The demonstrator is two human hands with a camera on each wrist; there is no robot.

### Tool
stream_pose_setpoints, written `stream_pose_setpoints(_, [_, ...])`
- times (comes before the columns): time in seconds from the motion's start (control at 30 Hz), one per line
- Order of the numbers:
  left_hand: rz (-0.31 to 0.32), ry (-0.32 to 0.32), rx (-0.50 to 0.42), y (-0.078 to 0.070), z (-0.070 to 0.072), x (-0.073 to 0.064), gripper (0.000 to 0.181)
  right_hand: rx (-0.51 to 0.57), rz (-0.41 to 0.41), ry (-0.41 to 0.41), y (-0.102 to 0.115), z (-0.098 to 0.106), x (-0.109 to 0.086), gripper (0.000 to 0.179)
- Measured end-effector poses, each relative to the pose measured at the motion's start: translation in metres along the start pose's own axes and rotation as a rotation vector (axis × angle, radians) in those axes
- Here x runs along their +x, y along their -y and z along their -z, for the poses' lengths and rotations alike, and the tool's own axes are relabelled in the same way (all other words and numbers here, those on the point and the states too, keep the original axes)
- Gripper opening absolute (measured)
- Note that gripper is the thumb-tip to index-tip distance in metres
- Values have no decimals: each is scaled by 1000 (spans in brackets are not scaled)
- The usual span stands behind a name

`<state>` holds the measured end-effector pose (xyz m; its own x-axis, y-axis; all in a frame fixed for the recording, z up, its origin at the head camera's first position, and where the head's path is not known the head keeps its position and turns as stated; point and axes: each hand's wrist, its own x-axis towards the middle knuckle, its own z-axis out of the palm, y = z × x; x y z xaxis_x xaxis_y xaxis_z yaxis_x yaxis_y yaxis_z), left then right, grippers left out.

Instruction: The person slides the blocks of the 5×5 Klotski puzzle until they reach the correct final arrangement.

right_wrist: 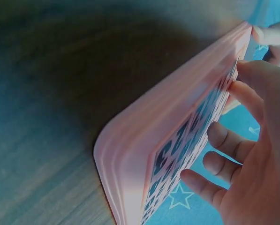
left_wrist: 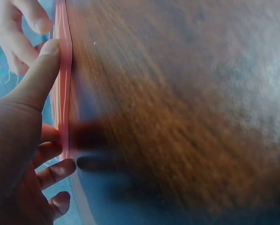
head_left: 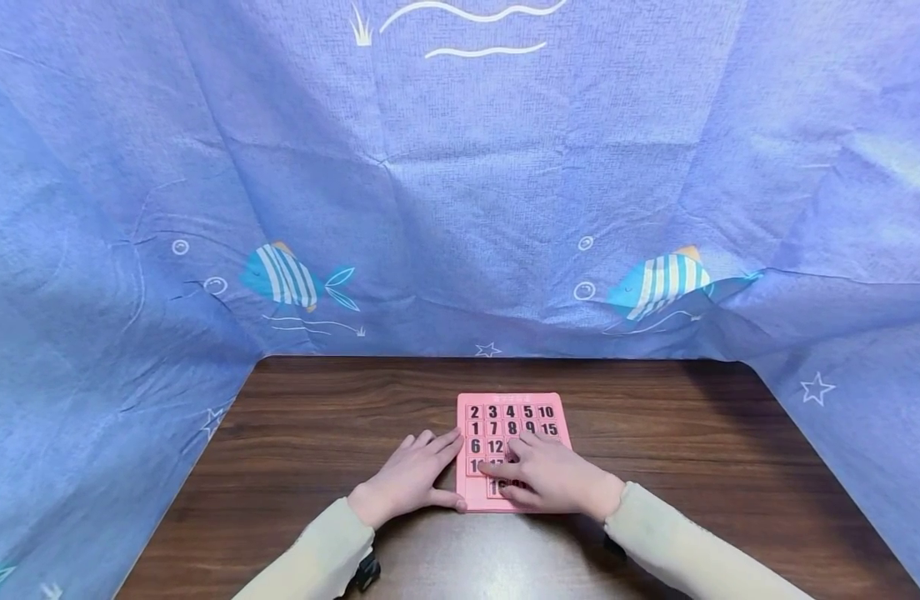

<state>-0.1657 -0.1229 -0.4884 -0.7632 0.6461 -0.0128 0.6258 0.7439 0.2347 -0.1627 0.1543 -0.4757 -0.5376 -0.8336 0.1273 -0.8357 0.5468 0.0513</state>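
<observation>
A pink sliding number puzzle (head_left: 462, 492) lies flat on the table, its tiles bearing black numbers. The slot at its bottom left corner has no tile. My left hand (head_left: 411, 477) rests along the puzzle's left side, fingertips at the edge and thumb at the lower left corner. Over the lower right of the board lies my right hand (head_left: 557, 478). Its index finger touches a tile in the fourth row, at the left, and its thumb is at the bottom row. Several tiles are hidden beneath this hand. In the right wrist view, the other fingers (right_wrist: 224, 140) hover loosely above the tiles.
The brown wooden table (head_left: 317, 417) extends around the puzzle on every side. Behind it and at both sides hangs a blue cloth (head_left: 460, 208) printed with striped fish and stars. A black strap (head_left: 366, 571) shows under the left sleeve.
</observation>
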Motion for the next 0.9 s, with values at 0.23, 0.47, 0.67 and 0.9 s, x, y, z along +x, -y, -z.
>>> stream_pose_setpoints(0.23, [-22,-36,30,1,1,2,99,9,16,-81,-10,0,-19,41])
stream_pose_setpoints(0.47, [-21,-36,22,1,3,0,98,28,23,-175,-14,4,-64,41])
stream_pose_setpoints(0.67, [-28,-45,38,2,1,0,98,17,36,-181,-14,4,-74,46])
stream_pose_setpoints(0.9, [-32,-35,36,0,0,1,97,4,85,-201,-6,-2,-60,47])
